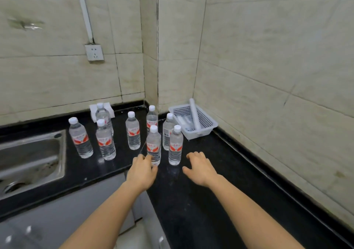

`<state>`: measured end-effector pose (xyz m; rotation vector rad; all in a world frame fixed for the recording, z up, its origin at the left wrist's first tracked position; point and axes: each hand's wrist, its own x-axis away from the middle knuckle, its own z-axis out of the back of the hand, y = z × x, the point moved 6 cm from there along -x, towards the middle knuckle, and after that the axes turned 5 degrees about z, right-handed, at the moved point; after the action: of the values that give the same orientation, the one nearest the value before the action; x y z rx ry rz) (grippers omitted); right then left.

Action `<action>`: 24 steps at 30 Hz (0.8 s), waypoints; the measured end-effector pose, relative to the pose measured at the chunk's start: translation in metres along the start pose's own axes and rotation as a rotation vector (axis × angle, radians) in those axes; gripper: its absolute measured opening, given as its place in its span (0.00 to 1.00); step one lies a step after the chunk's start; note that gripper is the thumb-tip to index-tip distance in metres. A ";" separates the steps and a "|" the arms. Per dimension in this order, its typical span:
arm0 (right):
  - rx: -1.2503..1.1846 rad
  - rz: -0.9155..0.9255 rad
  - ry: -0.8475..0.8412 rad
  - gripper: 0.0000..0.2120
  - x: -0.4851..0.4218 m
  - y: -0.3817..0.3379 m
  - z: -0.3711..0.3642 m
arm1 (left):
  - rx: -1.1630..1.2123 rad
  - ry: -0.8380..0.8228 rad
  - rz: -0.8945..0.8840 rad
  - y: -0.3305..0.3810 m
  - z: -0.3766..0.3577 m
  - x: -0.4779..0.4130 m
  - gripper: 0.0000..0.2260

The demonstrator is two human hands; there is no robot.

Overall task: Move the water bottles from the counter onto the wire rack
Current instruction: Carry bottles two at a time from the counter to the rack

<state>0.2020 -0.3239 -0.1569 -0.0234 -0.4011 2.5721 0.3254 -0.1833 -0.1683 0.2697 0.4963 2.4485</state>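
Black tabletop (pixel 201 200) carries a steel sink (pixel 28 162), a white basket (pixel 199 122) and eight upright bottles (pixel 133 131). Left hand (pixel 141 172), fingers apart, touches the nearest bottle (pixel 153 143); right hand (pixel 200 169) hovers open beside.

Counter (pixel 201 200): black stone-like slab, polished, glossy, showing reflections.
Water bottles (pixel 132 131): clear ribbed plastic, white plastic caps, glossy red-and-white printed labels.
Sink (pixel 32 158), left: brushed stainless metal, dull sheen, stained near the drain.
Basket (pixel 206 123), far right: white perforated plastic, matt.
Wall tiles (pixel 268 57): pale, smooth, faintly marbled, grimy joints.
Socket (pixel 94 52): white plastic.
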 end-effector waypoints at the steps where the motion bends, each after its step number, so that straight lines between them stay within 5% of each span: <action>1: -0.005 -0.003 -0.002 0.23 -0.011 0.001 -0.003 | -0.003 -0.005 0.000 -0.003 -0.002 -0.011 0.16; 9: -0.014 -0.075 0.078 0.23 -0.103 0.005 -0.008 | 0.055 0.024 -0.032 -0.022 -0.005 -0.096 0.17; 18: 0.182 -0.105 0.118 0.31 -0.176 -0.003 0.000 | -0.096 0.045 -0.304 -0.007 0.008 -0.176 0.32; 24: 0.289 -0.099 0.169 0.28 -0.182 0.002 -0.014 | -0.138 0.011 -0.338 0.001 0.002 -0.190 0.24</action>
<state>0.3585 -0.4141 -0.1825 -0.1124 0.0329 2.4819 0.4758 -0.2996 -0.1802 0.1044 0.3439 2.1422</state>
